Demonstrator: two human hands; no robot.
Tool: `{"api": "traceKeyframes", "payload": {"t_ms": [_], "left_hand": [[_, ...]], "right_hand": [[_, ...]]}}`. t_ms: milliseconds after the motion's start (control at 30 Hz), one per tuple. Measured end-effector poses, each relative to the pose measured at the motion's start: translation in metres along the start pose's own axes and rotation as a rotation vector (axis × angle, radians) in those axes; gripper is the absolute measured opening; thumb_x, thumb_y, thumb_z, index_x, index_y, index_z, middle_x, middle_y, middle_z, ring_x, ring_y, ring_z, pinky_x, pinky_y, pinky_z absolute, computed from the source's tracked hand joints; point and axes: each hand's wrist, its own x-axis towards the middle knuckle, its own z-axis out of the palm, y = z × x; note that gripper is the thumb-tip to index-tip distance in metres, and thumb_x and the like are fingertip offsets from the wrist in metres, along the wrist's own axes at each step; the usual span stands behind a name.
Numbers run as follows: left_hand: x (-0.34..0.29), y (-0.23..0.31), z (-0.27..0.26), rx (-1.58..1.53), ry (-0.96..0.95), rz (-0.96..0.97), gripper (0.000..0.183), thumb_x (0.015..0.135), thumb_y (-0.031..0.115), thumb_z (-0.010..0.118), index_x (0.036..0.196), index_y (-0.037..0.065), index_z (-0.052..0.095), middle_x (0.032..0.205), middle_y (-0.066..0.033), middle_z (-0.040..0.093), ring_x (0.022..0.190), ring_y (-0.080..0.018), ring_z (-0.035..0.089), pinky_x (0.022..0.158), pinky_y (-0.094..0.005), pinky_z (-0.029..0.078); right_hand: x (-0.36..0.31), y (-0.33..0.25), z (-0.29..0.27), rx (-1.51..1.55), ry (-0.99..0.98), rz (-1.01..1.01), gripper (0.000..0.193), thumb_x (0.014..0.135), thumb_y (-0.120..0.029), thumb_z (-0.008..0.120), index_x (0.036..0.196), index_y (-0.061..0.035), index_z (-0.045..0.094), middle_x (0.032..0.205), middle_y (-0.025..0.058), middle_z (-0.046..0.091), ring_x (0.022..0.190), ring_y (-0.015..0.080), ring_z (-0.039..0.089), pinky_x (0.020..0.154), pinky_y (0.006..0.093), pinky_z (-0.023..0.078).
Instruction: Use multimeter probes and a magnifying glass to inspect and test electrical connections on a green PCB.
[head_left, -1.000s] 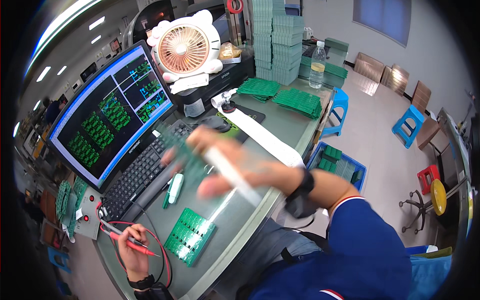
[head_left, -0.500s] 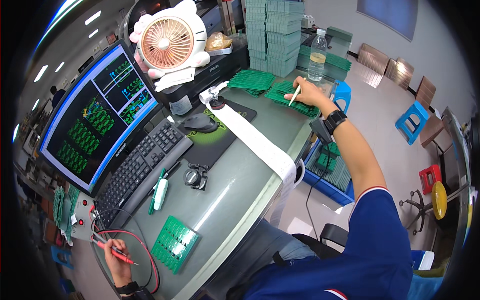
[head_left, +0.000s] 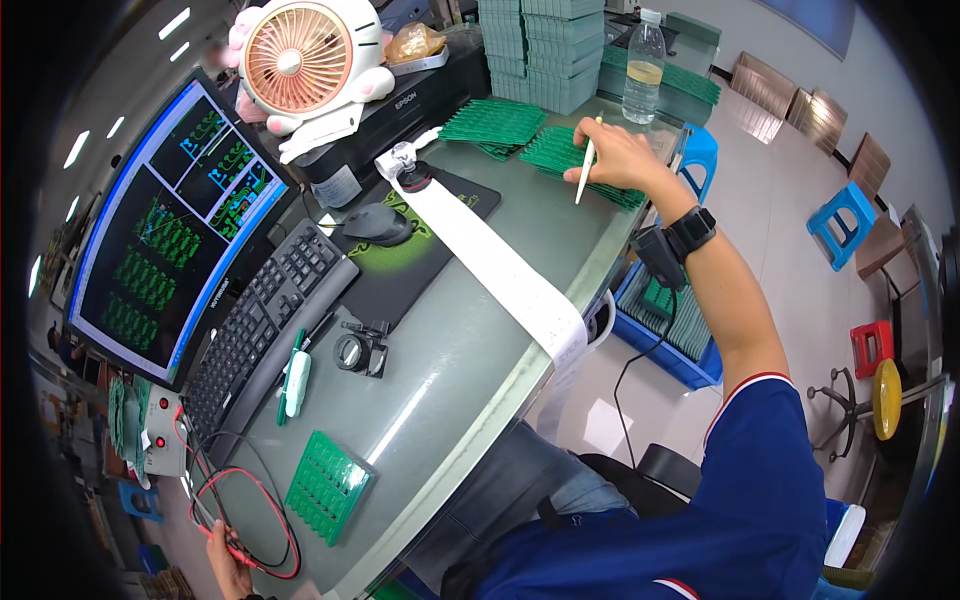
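At the lower left, my left hand point(head_left: 230, 562) is closed on a red test probe point(head_left: 240, 552), partly hidden by the fingers; its red and black leads loop on the desk beside it. A green circuit board panel point(head_left: 328, 487) lies just right of those leads. At the far right of the desk, my right hand point(head_left: 628, 160) grips a slim white pen-like stick point(head_left: 586, 172), tip downward. Directly beneath that hand is a stack of green circuit boards point(head_left: 550, 152), partly covered by it. Another pile of green boards point(head_left: 492, 122) rests to its left.
Around the desk point(head_left: 455, 370) stand a monitor point(head_left: 170, 235), keyboard point(head_left: 265, 330), mouse point(head_left: 378, 226), fan point(head_left: 298, 62) and water bottle point(head_left: 643, 75). A paper strip point(head_left: 490, 262) hangs over the front edge. Below is a blue bin point(head_left: 668, 355); a loupe point(head_left: 360, 350) sits mid-desk.
My left hand has moved down toward the desk's near-left edge with the probe. My right hand stays over the board stack, its stick more upright. The view has shifted slightly.
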Motion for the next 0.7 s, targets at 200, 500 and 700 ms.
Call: {"api": "traceKeyframes", "payload": {"t_ms": [200,500,700], "left_hand": [[0.008,-0.005,-0.04,0.186,0.148,0.048,0.024,0.097,0.035,0.054,0.104,0.012,0.057,0.087,0.0006,0.059,0.057,-0.0048,0.053,0.044,-0.0204,0.038],[-0.09,0.1,0.147,0.651,-0.223,0.597,0.026,0.095,0.015,0.049,0.116,0.002,0.058,0.118,-0.01,0.059,0.11,-0.0204,0.054,0.099,-0.0334,0.038],[-0.124,0.111,0.304,0.957,-0.876,1.068,0.028,0.084,0.018,0.067,0.108,0.005,0.061,0.115,-0.0147,0.059,0.108,-0.0326,0.055,0.094,-0.0415,0.043]], "right_hand": [[-0.013,0.005,0.006,-0.016,0.21,-0.186,0.055,0.075,-0.051,0.076,0.108,-0.0141,0.054,0.098,0.0052,0.064,0.1,0.0269,0.061,0.085,0.0482,0.041],[-0.077,-0.028,0.003,0.961,-0.042,-0.363,0.06,0.099,-0.058,0.038,0.109,-0.0037,0.063,0.078,0.0048,0.064,0.075,0.009,0.058,0.063,0.0228,0.044],[-0.111,-0.042,0.011,1.256,-0.363,-0.263,0.023,0.09,-0.022,0.061,0.101,-0.0011,0.064,0.087,0.0011,0.063,0.079,0.0056,0.058,0.067,0.0212,0.047]]}}
